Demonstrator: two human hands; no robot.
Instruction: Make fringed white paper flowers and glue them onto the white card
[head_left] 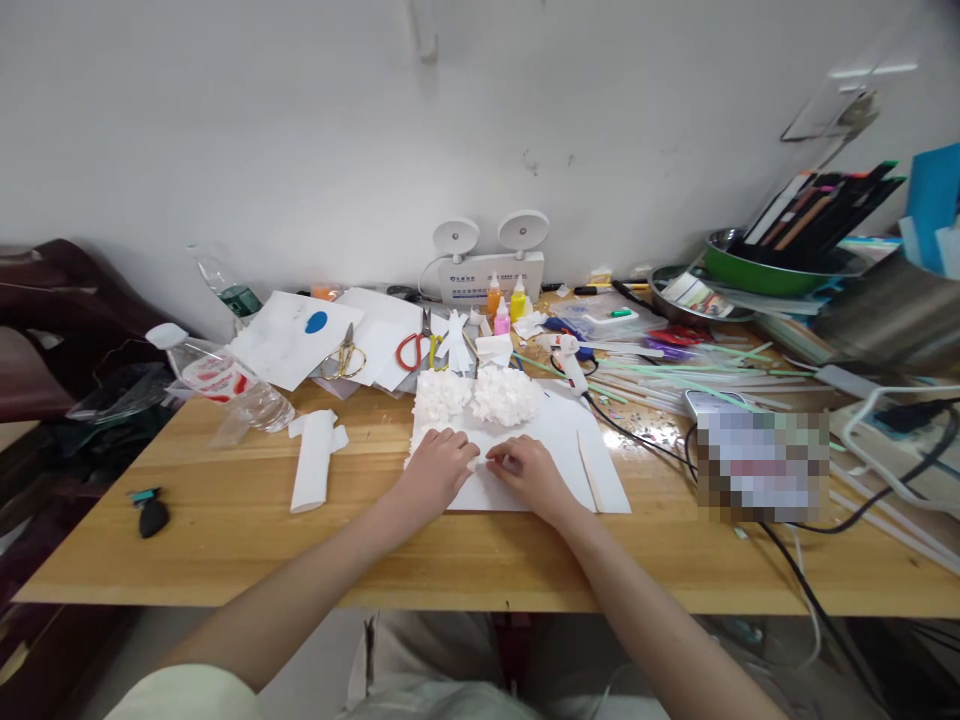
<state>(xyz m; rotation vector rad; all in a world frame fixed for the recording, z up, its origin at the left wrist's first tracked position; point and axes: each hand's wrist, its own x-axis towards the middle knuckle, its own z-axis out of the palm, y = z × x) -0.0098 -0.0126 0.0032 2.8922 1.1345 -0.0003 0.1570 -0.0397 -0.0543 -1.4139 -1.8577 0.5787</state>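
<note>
My left hand (444,466) and my right hand (529,474) meet over a white paper sheet (551,450), with fingertips pinched close together. Between them shows a small white paper piece (482,462), partly covered by the fingers. Just beyond, two mounds of crumpled white paper bits, a left mound (442,394) and a right mound (505,396), rest on the sheet's far part. A thin pale strip (589,470) lies on the sheet to the right of my right hand.
Left stand a white paper tube (313,462), a water bottle (225,385) and a black key fob (153,515). Scissors (345,358), red-handled pliers (417,345), paint bottles (502,320) and a glue gun (568,362) lie behind. Cables (645,435) and a blurred-out phone (761,467) are right.
</note>
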